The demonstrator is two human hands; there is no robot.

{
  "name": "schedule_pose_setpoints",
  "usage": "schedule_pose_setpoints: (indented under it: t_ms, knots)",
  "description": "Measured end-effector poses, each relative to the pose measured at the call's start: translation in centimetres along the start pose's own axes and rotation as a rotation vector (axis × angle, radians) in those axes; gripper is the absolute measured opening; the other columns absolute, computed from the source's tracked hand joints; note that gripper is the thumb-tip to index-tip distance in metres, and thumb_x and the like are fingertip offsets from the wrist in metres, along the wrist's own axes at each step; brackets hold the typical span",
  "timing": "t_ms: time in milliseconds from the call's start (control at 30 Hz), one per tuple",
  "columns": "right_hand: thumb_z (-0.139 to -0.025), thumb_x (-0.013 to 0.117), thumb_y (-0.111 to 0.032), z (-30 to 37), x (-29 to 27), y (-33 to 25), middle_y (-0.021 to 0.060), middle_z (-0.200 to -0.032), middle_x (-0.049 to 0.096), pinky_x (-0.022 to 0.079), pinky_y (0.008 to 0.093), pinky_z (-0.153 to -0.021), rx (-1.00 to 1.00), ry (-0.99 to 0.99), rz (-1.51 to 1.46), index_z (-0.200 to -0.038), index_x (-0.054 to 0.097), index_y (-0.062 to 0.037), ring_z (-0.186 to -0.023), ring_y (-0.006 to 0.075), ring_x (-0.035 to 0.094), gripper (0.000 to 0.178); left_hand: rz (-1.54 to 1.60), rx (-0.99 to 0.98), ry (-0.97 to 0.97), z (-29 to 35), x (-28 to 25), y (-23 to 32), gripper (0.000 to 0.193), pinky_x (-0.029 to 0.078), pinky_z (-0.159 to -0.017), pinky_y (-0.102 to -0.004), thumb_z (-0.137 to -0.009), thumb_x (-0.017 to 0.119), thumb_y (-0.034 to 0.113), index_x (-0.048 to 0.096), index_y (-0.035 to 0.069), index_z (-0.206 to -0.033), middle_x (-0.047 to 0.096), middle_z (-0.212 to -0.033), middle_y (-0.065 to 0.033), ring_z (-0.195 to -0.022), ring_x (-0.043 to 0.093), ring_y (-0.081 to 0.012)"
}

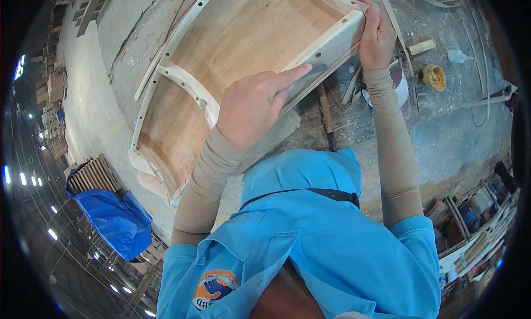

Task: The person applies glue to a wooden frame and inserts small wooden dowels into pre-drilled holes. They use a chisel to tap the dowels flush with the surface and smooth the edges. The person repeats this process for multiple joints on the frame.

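Note:
A curved wooden frame (188, 75) with a plywood panel and dark holes along its pale rim lies tilted in front of me. My left hand (254, 103) is closed round a flat grey metal blade (317, 69), its index finger stretched along it. The blade lies against the near rail of the frame; its handle, if any, is hidden in my palm. At the frame's right corner my right hand (378, 39) grips the edge, fingers reaching up over it. Below the frame a tool with a wooden handle (324, 109) lies on the work surface.
To the right stand a tub of yellowish paste (432, 77), a small white bottle (458, 56) and a wood block (422, 47). Thin wood strips (394, 20) lie near my right hand. A blue tarp (113, 219) covers something at lower left. Stacked wood fills the lower right.

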State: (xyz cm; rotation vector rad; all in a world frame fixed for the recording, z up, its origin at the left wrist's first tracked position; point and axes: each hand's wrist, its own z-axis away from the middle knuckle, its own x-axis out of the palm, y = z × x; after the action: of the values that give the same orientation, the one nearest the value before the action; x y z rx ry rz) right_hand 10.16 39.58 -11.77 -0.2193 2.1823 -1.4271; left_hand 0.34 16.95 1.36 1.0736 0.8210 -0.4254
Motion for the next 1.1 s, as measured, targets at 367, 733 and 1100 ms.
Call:
schedule_pose_setpoints:
  t_ms: [367,733,1100]
  knots:
    - [-0.109,0.04,-0.029,-0.03,0.76,-0.15,0.0118,-0.096,0.072,0.051,0.0344,-0.078,-0.057,0.114,-0.023,-0.11,0.075,-0.0105,-0.085,0.0256,0.068,0.04,0.13,-0.024,-0.099,-0.36,-0.42,-0.33,0.039,0.055,-0.083,-0.0335,-0.096,0.058,0.004,0.066,0.013,-0.134,0.071,-0.118,-0.0171,-0.095,0.072,-0.0335]
    - [-0.109,0.039,-0.03,0.02,0.73,0.0,0.0122,-0.097,0.071,0.051,0.0356,-0.078,-0.072,0.116,-0.003,-0.11,0.075,-0.0107,-0.087,0.029,0.068,0.04,0.19,-0.038,-0.119,-0.04,-0.21,-0.58,0.04,0.054,-0.086,-0.0323,-0.097,0.058,0.004,0.064,0.011,-0.136,0.07,-0.122,-0.0179,-0.098,0.073,-0.0318]
    - [-0.11,0.038,-0.029,-0.02,0.7,0.12,0.0132,-0.097,0.071,0.051,0.0365,-0.078,-0.079,0.11,-0.003,-0.111,0.074,-0.0103,-0.086,0.0301,0.067,0.041,0.156,0.0,-0.082,0.59,0.1,-0.78,0.041,0.055,-0.088,-0.0339,-0.096,0.058,0.003,0.063,0.011,-0.136,0.07,-0.122,-0.0181,-0.103,0.071,-0.0337]
